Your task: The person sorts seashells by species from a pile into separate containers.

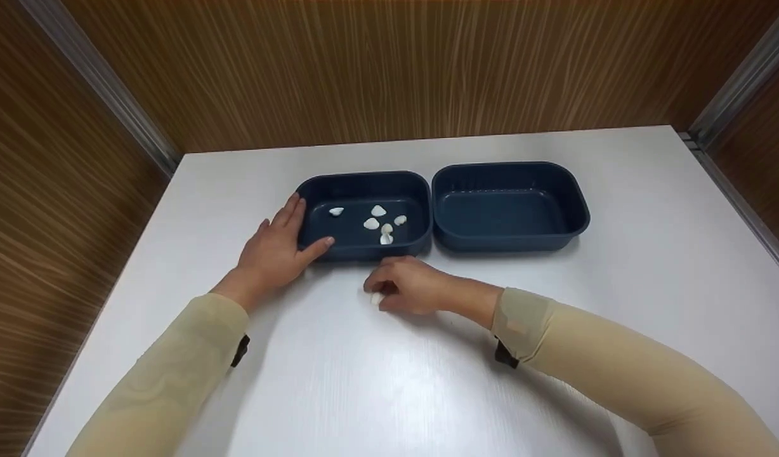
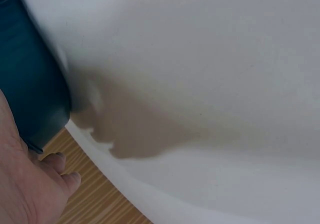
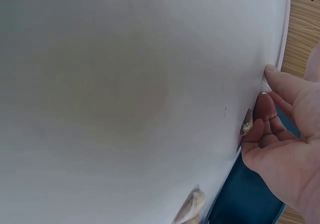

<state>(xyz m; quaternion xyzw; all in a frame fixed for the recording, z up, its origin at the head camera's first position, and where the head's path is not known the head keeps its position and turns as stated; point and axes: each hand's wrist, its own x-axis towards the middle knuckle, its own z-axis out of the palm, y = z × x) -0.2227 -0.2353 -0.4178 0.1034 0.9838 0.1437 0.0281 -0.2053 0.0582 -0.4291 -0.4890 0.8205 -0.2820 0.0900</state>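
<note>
Two dark blue bins stand side by side on the white table. Several white seashells [image 1: 379, 210] lie in the left bin [image 1: 421, 190]. My left hand [image 1: 272, 251] rests against this bin's left end, fingers straight along the side and thumb over the front rim. The left wrist view shows that hand [image 2: 27, 184] beside the bin's outer wall [image 2: 35, 79]. In front of the bin, my right hand [image 1: 412, 285] pinches a white seashell [image 1: 376, 298] at the tabletop. In the right wrist view, a brownish shell [image 3: 247, 123] lies near my right hand [image 3: 285, 129], with another shell [image 3: 192, 206] farther off.
The right bin [image 1: 510, 238] holds nothing that I can see. Wood-grain panels [image 1: 427, 70] enclose the table [image 1: 339, 381] at the back and sides, with metal strips [image 1: 104, 82] at the corners.
</note>
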